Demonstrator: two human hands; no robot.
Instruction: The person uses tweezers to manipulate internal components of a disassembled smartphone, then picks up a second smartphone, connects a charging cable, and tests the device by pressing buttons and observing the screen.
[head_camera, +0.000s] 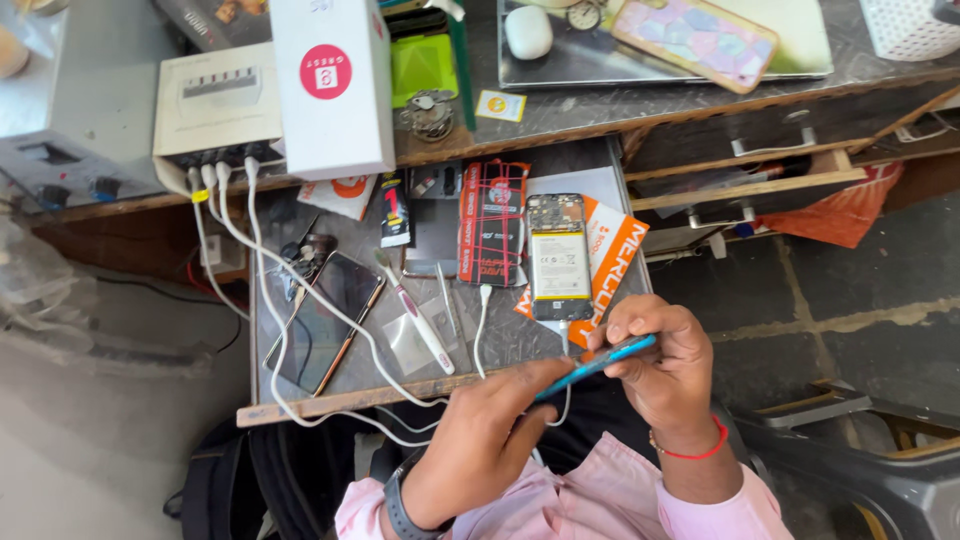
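Both my hands hold a thin blue phone cover (600, 361) edge-on, just off the near edge of a small work board (300, 403). My left hand (485, 440), with a dark watch at the wrist, pinches its lower end. My right hand (665, 365), with a red thread bracelet, grips its upper end. Just beyond my right hand lies an opened phone (559, 257) with its battery exposed, resting on an orange printed packet (612, 262), with a white cable (480, 330) running toward it.
On the board lie a dark phone (325, 320), a toothbrush (415, 315), a red-and-black packet (493, 222), a small tube (394, 208) and white cables (255, 250) from a white charging box (215, 105). A white carton (332, 80), a laptop (660, 45) and a patterned phone case (695, 38) sit on the desk behind.
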